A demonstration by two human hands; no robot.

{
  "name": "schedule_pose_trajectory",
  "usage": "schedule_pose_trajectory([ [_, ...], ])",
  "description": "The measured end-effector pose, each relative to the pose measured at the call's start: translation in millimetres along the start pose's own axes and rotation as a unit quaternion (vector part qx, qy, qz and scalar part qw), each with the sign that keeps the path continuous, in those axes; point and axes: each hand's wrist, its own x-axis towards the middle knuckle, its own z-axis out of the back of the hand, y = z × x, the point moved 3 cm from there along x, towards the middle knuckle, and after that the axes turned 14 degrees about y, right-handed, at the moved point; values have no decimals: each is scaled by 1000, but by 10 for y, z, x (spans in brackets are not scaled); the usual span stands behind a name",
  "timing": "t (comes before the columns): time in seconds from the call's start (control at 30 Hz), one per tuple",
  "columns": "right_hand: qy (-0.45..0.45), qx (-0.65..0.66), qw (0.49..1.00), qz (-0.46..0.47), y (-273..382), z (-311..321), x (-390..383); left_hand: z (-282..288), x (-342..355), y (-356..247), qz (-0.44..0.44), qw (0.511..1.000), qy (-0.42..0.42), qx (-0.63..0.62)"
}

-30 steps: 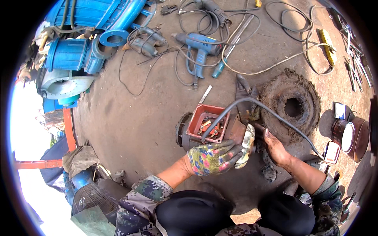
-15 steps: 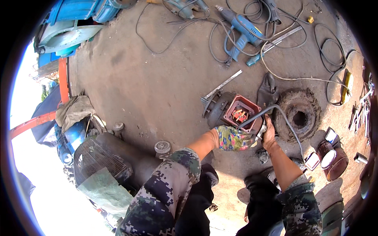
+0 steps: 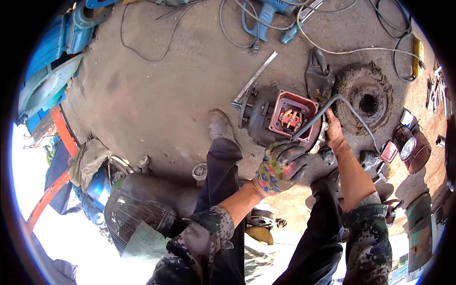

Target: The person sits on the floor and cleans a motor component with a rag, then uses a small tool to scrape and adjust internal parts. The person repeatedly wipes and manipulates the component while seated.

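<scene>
A grey electric motor [image 3: 259, 116] lies on the concrete ground, its red terminal box [image 3: 293, 115] open and facing me. A grey cable [image 3: 349, 107] arcs from the right into the box. My left hand [image 3: 280, 166], in a flowered work glove, grips the cable's end just below the box. My right hand [image 3: 332, 133], bare, holds the cable at the box's right side, fingers curled around it. My legs in dark trousers stand on either side, one shoe [image 3: 219, 126] left of the motor.
A round rusty motor end cover [image 3: 365, 97] and a dark glove [image 3: 317, 71] lie right of the motor. A blue drill [image 3: 268, 12], cables and a metal strip [image 3: 256, 76] lie further off. A second motor with a fan guard [image 3: 135, 213] sits lower left; tins [image 3: 411, 147] at right.
The view has risen as I stood up from a crouch; the motor now lies further below me. Both hands stay on the cable at the terminal box.
</scene>
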Motion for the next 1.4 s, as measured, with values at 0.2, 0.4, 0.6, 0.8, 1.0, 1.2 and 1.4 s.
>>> schedule_pose_trajectory([
  [0.2,-59,2,998,25,125,-140,-77,-124,-468,207,375,902,-187,-100],
  [0.4,-47,38,998,-15,285,-569,-157,-256,-335,481,450,844,-236,-170],
  [0.6,-82,141,986,40,-211,-512,-190,-299,-41,798,377,723,-439,-377],
  [0.8,-159,274,943,99,-749,-902,-395,104,213,1197,407,769,-354,-342],
  [1.0,-225,291,922,121,-1084,-980,-768,2,47,1144,390,745,-320,-436],
  [1.2,-408,199,887,78,-1514,-1182,-1841,-713,-400,1004,461,657,-201,-562],
  [1.4,-478,118,869,47,-1397,-1544,-2425,-1370,-909,884,475,506,-121,-709],
])
